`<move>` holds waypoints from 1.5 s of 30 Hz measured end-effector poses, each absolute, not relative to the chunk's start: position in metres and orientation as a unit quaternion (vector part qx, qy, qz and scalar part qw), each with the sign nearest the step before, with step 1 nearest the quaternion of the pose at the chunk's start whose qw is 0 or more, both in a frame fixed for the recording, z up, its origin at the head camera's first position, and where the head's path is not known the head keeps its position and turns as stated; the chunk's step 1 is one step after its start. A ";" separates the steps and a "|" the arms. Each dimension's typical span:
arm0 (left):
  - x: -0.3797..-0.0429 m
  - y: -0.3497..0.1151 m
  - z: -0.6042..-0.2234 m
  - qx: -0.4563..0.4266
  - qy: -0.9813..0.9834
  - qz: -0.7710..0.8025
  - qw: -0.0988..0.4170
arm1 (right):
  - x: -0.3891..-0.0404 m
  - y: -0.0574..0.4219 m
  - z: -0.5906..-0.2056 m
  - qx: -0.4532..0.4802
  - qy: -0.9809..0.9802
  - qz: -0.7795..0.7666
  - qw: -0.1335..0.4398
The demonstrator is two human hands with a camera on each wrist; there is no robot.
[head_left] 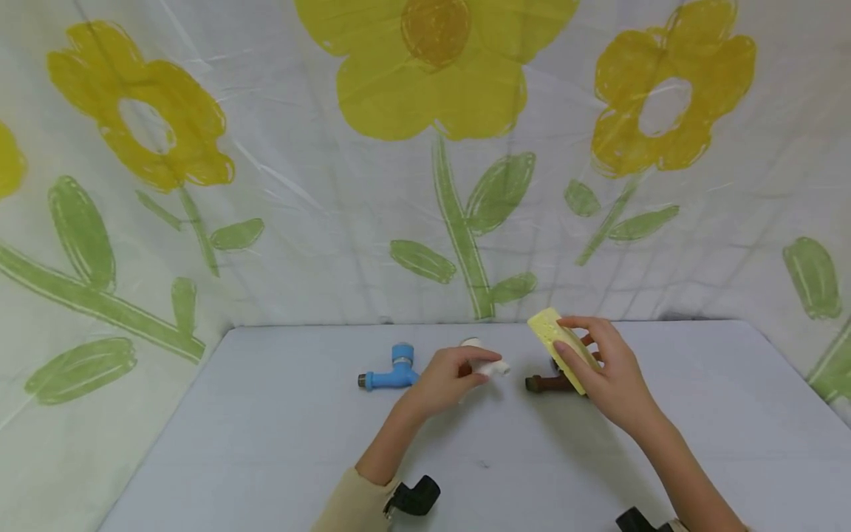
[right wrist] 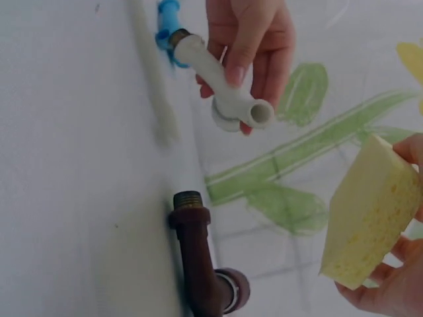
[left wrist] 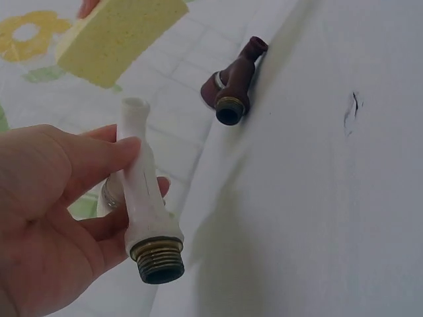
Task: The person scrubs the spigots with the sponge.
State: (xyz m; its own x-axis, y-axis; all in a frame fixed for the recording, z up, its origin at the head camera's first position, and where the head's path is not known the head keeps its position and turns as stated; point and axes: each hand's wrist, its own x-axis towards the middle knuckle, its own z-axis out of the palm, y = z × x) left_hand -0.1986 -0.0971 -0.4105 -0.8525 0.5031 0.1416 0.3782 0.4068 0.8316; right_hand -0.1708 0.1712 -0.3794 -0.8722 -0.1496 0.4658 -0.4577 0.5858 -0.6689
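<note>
My left hand (head_left: 444,380) grips a white tap (left wrist: 142,185) by its body, thumb on one side and fingers on the other. Its threaded brass-and-black inlet shows at the lower end in the left wrist view. In my right hand (head_left: 612,369) is a yellow sponge (right wrist: 370,211), pinched at its edges between thumb and fingers. The sponge is held tilted, apart from the white tap. Below the sponge a dark brown tap (right wrist: 198,257) lies on the table, partly hidden from the head view. A blue tap (head_left: 392,375) lies on the table left of my left hand.
The white-covered table (head_left: 253,443) runs back to a hanging sheet (head_left: 299,258) printed with yellow flowers and green leaves. Black wrist mounts (head_left: 417,495) sit on both forearms. A small dark mark (left wrist: 352,112) shows on the table cover.
</note>
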 end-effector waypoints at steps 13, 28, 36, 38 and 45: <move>-0.210 -0.089 -0.413 0.318 0.910 0.258 0.061 | -0.178 0.174 -0.384 0.166 -0.881 0.411 0.167; -0.213 -0.089 -0.425 0.310 0.915 0.254 0.042 | -0.185 0.177 -0.392 0.158 -0.888 0.404 0.153; -0.212 -0.094 -0.426 0.314 0.909 0.273 0.028 | -0.185 0.179 -0.393 0.158 -0.889 0.403 0.148; -0.211 -0.094 -0.425 0.304 0.908 0.286 0.026 | -0.185 0.179 -0.394 0.158 -0.890 0.403 0.147; -0.205 -0.099 -0.422 0.267 0.900 0.343 0.004 | -0.184 0.182 -0.395 0.156 -0.891 0.400 0.147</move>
